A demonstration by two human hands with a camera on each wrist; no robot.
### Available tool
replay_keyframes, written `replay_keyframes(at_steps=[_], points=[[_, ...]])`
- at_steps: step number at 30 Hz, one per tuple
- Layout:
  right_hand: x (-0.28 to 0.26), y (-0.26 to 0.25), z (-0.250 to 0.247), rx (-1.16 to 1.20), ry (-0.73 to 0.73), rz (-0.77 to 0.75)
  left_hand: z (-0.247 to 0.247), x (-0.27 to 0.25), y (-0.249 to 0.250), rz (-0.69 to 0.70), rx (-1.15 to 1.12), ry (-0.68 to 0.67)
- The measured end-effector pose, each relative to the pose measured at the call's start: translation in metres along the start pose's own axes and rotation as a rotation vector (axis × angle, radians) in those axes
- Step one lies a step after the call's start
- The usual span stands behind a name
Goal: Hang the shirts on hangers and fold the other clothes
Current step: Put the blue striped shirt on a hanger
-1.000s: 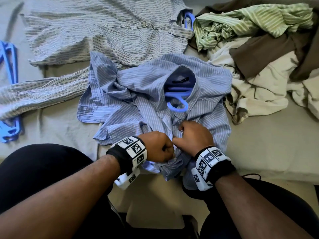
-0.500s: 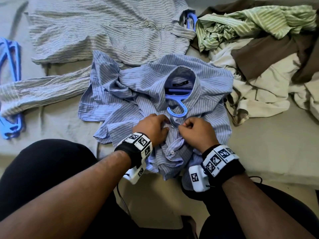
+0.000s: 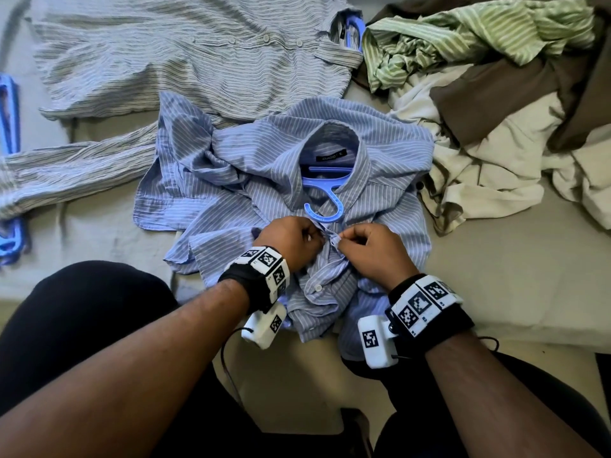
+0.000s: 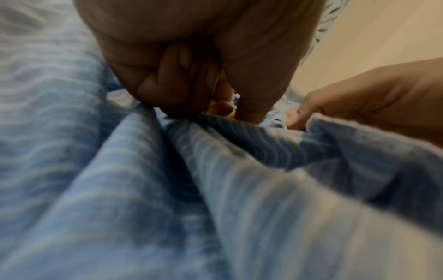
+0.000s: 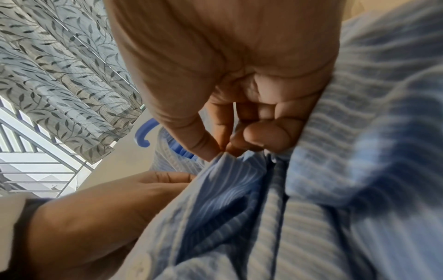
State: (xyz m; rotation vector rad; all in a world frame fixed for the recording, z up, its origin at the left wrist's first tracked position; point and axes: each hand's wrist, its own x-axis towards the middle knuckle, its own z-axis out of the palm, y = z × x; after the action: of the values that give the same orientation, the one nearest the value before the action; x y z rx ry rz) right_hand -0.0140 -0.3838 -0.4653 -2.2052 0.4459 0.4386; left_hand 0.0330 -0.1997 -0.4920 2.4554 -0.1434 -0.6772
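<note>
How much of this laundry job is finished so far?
Done: the grey striped shirt lies buttoned with a hanger in its collar. In hand: the left hand and right hand pinch the front edges of the blue striped shirt, already on its blue hanger. Left: the crumpled pile, unfolded.

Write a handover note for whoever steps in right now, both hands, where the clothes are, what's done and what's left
Left hand and right hand each pinch the front placket of the blue striped shirt, just below the collar, apparently buttoning it.
The blue hanger is already inside that shirt, its hook sticking out at the neck.
The grey striped shirt lies behind, already on a hanger.
Left: finish buttoning, then sort the clothes pile at right. Spare hangers lie at far left.
</note>
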Motion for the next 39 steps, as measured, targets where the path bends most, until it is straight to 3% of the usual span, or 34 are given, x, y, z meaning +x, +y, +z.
replay_keyframes(at_steps=[7, 13, 26, 34, 39], points=[[-0.001, -0.014, -0.003, 0.033, 0.015, -0.090, -0.023, -0.002, 0.005, 0.162, -0.061, -0.030], [-0.003, -0.024, -0.003, -0.046, 0.073, -0.233, -0.041, -0.005, -0.005, 0.207, -0.141, -0.101], [-0.004, -0.032, 0.006, 0.104, 0.113, -0.385, -0.048, -0.006, -0.013, 0.023, -0.409, -0.154], [-0.002, -0.029, 0.003, 0.222, 0.034, -0.286, -0.048, -0.010, -0.011, 0.033, -0.490, -0.187], [-0.001, -0.025, 0.005, 0.239, 0.040, -0.337, -0.052, -0.015, -0.005, -0.049, -0.572, -0.157]])
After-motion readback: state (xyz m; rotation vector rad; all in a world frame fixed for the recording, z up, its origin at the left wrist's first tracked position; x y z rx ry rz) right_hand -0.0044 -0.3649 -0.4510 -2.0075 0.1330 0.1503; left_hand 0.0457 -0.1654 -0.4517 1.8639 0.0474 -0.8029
